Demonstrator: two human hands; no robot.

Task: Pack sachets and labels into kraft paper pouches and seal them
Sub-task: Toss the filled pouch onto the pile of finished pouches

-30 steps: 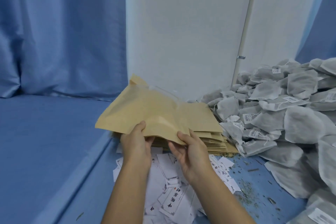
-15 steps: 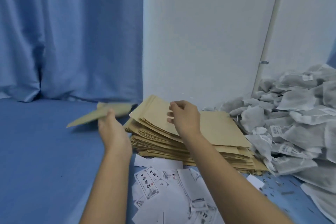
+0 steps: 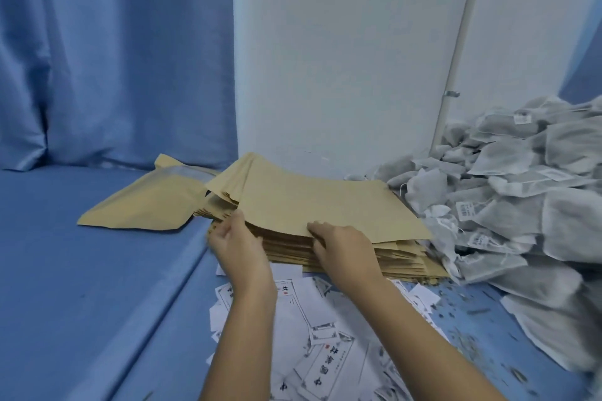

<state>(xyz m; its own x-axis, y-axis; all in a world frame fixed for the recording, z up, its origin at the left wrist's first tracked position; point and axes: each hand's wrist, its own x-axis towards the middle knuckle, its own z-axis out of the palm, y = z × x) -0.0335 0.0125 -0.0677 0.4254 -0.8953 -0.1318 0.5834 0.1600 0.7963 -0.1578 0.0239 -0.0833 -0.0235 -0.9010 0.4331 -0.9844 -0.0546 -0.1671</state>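
Filled pouch is no longer in both hands above the pouch stack; half a second ago it was in the air left of the stack, and now it lies flat on the blue surface just left of the stack, released. Left hand comes back from the left to the stack's near-left corner and touches the top pouch there; blur hides its grip. Right hand moves from the stack's far-left top to its near edge and pinches the top pouch. That pouch's near edge now lifts off the stack.
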